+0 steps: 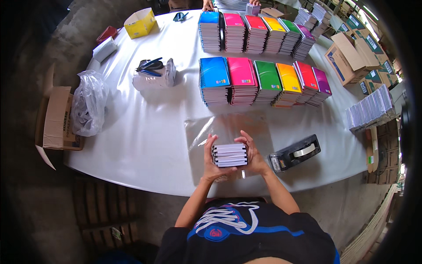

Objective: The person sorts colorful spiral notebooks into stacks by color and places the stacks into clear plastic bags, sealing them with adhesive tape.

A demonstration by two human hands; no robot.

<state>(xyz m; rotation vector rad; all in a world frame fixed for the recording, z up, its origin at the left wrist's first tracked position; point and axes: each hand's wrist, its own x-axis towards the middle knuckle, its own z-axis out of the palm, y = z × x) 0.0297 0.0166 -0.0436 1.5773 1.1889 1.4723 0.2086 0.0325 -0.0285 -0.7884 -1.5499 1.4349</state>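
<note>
Between my two hands is a small stack of notebooks (pixel 230 155), its white page edges facing up. My left hand (pixel 209 159) grips the stack's left side, fingers pointing away from me. On the other side, my right hand (pixel 254 155) presses against the stack's right end with fingers curved. Beneath them a clear plastic sheet or bag (pixel 198 132) lies flat on the white-covered table (pixel 132 163). A black tape dispenser (pixel 294 153) with a roll of pale tape stands to the right of my right hand.
Two rows of stacked spiral notebooks (pixel 267 77) in several colours stand ahead. Left are pliers (pixel 150 66) on a wrapped bundle (pixel 154 80), a plastic bag (pixel 89 103) and a cardboard box (pixel 59 116). A yellow box (pixel 140 23) sits far left. Another person's hands (pixel 208 5) show at the far edge.
</note>
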